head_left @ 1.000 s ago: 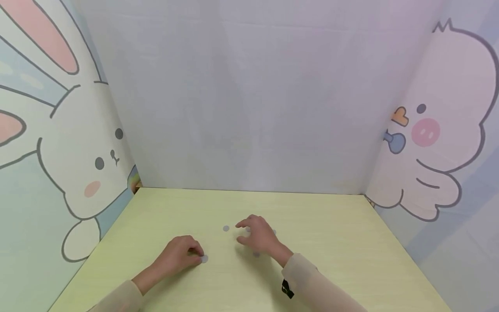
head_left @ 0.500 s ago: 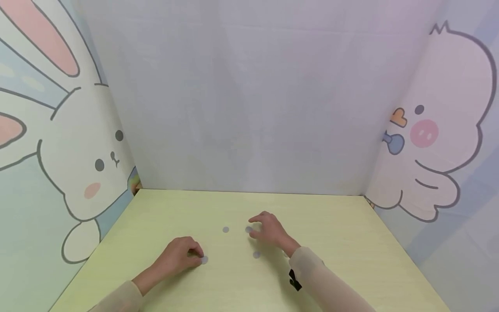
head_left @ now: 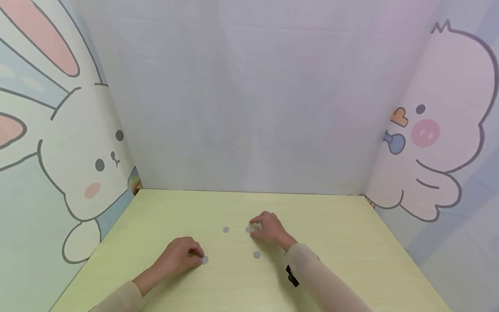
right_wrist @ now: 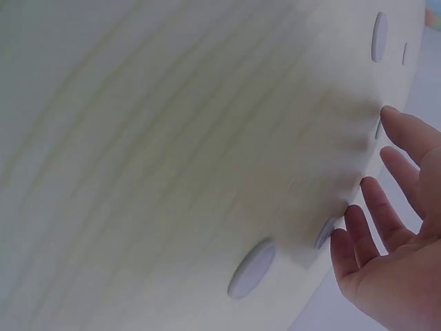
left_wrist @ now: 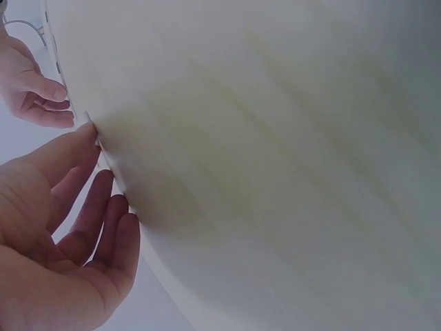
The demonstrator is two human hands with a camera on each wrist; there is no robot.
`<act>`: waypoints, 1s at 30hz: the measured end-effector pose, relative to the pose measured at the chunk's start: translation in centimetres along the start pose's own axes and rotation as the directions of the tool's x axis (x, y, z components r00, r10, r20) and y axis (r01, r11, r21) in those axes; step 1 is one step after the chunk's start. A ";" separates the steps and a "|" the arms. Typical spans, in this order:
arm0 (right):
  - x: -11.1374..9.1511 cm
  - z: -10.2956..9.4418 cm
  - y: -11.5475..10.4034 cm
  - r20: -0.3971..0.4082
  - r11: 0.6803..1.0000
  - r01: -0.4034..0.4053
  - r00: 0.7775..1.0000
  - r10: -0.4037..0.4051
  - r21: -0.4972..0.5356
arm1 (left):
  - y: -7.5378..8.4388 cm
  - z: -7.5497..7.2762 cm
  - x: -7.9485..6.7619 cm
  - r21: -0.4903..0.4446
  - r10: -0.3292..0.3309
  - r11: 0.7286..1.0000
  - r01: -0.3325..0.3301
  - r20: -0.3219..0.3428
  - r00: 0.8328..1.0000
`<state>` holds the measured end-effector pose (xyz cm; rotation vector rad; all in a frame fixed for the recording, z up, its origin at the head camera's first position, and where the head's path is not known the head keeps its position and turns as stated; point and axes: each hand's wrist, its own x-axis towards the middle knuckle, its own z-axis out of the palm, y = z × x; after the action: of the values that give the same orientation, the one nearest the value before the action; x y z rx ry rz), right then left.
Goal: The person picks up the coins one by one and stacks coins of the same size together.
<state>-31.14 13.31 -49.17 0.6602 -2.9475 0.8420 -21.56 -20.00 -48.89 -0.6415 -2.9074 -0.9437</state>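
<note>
Several small, flat grey discs lie on the pale yellow table (head_left: 187, 216). My left hand (head_left: 177, 255) rests low at the left, its thumb and index fingertip pinching the edge of one grey disc (head_left: 205, 260). In the left wrist view this disc shows only as a thin edge by the thumb (left_wrist: 76, 138). My right hand (head_left: 270, 229) reaches over the table with fingers spread, thumb and index apart on either side of another grey disc (head_left: 248, 229). Seen from the right wrist, the thumb tip is close to a disc edge (right_wrist: 378, 128); contact is unclear.
One loose disc (head_left: 226, 229) lies between the hands, and a second disc (head_left: 256, 255) nearer the front. The right sleeve (head_left: 312, 264) partly hides a further disc (head_left: 286, 255). A pale curtain (head_left: 249, 108) closes the back, with cartoon-printed cloth (head_left: 440, 130) at the sides.
My right hand has moved slightly right and away from me, uncovering the disc now beside its thumb and index. It has barely moved over the last half second. The left hand stays still.
</note>
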 end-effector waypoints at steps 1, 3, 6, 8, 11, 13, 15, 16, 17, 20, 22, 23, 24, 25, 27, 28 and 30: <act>0.0 0.0 0.0 0.001 1.000 -0.003 1.000 0.003 -0.005 | 0.0 0.0 0.0 -0.002 0.001 1.000 -0.001 0.002 1.000; 0.1 0.1 0.1 0.001 1.000 -0.011 1.000 0.011 -0.012 | 0.0 0.0 0.0 -0.003 0.004 1.000 -0.004 0.004 1.000; 0.1 0.1 0.0 0.004 1.000 -0.021 1.000 0.021 -0.014 | 0.0 0.0 0.0 -0.004 0.005 1.000 -0.005 0.004 1.000; 0.1 0.2 0.0 0.000 1.000 -0.025 1.000 0.025 -0.014 | 0.1 0.0 0.0 -0.002 0.001 1.000 -0.001 0.000 1.000; 0.1 0.2 0.0 -0.007 0.999 -0.032 0.999 0.032 -0.009 | 0.2 0.0 -0.1 0.006 -0.010 1.000 0.010 -0.007 1.000; 0.2 0.2 0.0 -0.011 0.999 -0.038 0.999 0.038 -0.005 | 0.3 0.0 -0.1 0.011 -0.016 1.000 0.016 -0.011 1.000; 0.3 0.2 0.0 -0.011 0.999 -0.044 0.999 0.044 -0.007 | 0.3 0.0 -0.1 0.015 -0.021 1.000 0.021 -0.014 1.000; 0.3 0.3 0.0 -0.010 0.999 -0.047 0.999 0.047 -0.008 | 0.4 0.0 -0.1 0.017 -0.022 1.000 0.022 -0.015 1.000; 0.3 0.3 0.0 -0.009 0.999 -0.049 0.999 0.049 -0.012 | 0.4 0.0 -0.1 0.019 -0.022 1.000 0.022 -0.016 1.000; 0.4 0.4 0.1 -0.006 0.998 -0.059 0.998 0.058 -0.023 | 0.4 0.0 0.0 0.019 -0.022 1.000 0.022 -0.016 1.000; 0.5 0.4 0.2 -0.007 0.998 -0.056 0.998 0.056 -0.029 | 0.5 -0.1 0.0 0.018 -0.022 1.000 0.022 -0.016 1.000; 0.5 0.4 0.2 -0.007 0.998 -0.057 0.998 0.056 -0.029 | 0.5 -0.1 0.0 0.018 -0.023 1.000 0.023 -0.016 1.000; 0.5 0.4 0.2 -0.006 0.998 -0.057 0.998 0.057 -0.031 | 0.6 -0.1 -0.1 0.016 -0.025 1.000 0.026 -0.016 1.000; 0.5 0.4 0.2 -0.007 0.998 -0.055 0.998 0.055 -0.034 | 0.6 -0.1 -0.1 0.014 -0.028 1.000 0.028 -0.016 0.999; 0.5 0.4 0.1 -0.009 0.998 -0.051 0.999 0.051 -0.041 | 0.6 -0.1 -0.1 0.016 -0.030 0.999 0.031 -0.016 0.999; 0.5 0.4 0.1 -0.009 0.998 -0.054 0.999 0.053 -0.043 | 0.6 -0.1 -0.1 0.016 -0.032 0.999 0.032 -0.016 0.999; 0.5 0.4 0.1 -0.008 0.997 -0.058 0.998 0.057 -0.050 | 0.6 -0.1 -0.1 0.019 -0.034 0.999 0.034 -0.015 0.999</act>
<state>-31.55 12.96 -49.51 0.5713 -2.9840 0.7693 -21.25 -19.63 -48.51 -0.5835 -2.9196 -0.9186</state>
